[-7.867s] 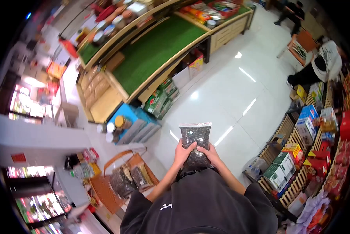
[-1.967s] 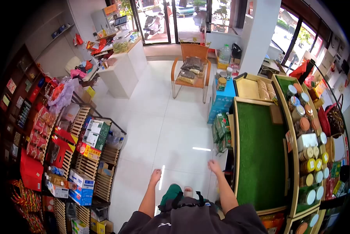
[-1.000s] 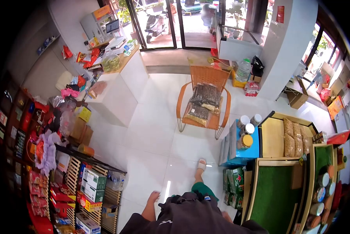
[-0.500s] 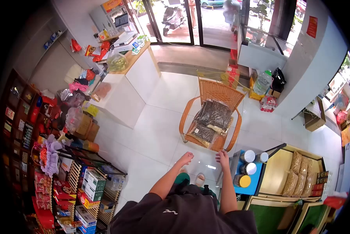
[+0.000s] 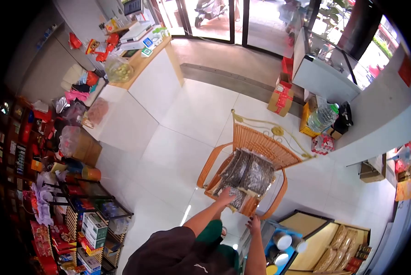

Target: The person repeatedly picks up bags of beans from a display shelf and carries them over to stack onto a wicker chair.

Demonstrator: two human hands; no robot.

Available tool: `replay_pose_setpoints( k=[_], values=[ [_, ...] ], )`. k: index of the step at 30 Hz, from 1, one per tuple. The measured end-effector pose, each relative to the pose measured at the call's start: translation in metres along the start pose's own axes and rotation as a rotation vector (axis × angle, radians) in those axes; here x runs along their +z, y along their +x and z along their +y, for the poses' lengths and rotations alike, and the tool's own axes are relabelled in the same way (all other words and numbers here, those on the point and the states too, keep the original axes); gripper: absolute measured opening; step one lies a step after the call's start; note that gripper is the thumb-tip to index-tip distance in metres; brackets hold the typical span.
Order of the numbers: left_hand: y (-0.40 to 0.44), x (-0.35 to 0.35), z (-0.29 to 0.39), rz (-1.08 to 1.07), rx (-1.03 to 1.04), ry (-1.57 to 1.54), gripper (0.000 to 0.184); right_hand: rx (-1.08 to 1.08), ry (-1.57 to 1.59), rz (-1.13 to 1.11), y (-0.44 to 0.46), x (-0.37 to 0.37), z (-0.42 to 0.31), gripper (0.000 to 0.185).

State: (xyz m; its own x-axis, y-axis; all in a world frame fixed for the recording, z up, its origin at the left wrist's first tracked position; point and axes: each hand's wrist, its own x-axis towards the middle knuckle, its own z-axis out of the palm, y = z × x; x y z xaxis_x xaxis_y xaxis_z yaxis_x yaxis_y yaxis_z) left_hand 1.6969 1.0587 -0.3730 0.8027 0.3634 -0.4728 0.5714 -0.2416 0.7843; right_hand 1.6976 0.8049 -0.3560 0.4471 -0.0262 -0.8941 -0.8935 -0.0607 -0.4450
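Observation:
Several clear plastic bags of dark, small-grained goods [image 5: 251, 172] lie stacked on the seat of a woven wicker armchair [image 5: 260, 143]. My left hand [image 5: 226, 197] is at the front bag [image 5: 238, 198], its fingers stretched out over the near left edge. I cannot see a grip on the bag. Close to the front of the chair's right armrest [image 5: 279, 197] is my right hand [image 5: 253, 223], fingers loosely bent and apart, holding nothing I can see. Whether it touches the chair is unclear.
At right stand lidded jars [image 5: 282, 240] on a blue surface and a wooden bin [image 5: 306, 229] with bagged goods. A packed shelf rack [image 5: 93, 229] is at left, a white counter [image 5: 155, 87] beyond it. A carton [image 5: 280, 98] and a water bottle [image 5: 322, 118] sit behind the chair.
My body has leaned closer to the chair. My left hand has gone forward from above the floor to the front bag; my right hand has come near the right armrest.

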Motion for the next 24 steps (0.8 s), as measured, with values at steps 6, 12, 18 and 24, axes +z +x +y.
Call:
replay_pose_setpoints(
  k=[6, 12, 18, 24],
  values=[
    [0.056, 0.019, 0.02, 0.069, -0.006, 0.165, 0.063, -0.08, -0.02, 0.027, 0.051, 0.062, -0.075, 0.065],
    [0.035, 0.023, 0.037, 0.046, -0.14, -0.248, 0.064, -0.07, 0.132, 0.22, 0.061, 0.09, -0.104, 0.083],
    [0.052, 0.013, 0.047, -0.156, -0.63, -0.568, 0.073, -0.271, 0.601, 0.07, 0.031, 0.107, -0.123, 0.044],
    [0.046, -0.055, 0.107, -0.628, -0.684, -1.144, 0.061, -0.505, 0.286, 0.053, -0.027, 0.123, -0.136, 0.025]
  ],
)
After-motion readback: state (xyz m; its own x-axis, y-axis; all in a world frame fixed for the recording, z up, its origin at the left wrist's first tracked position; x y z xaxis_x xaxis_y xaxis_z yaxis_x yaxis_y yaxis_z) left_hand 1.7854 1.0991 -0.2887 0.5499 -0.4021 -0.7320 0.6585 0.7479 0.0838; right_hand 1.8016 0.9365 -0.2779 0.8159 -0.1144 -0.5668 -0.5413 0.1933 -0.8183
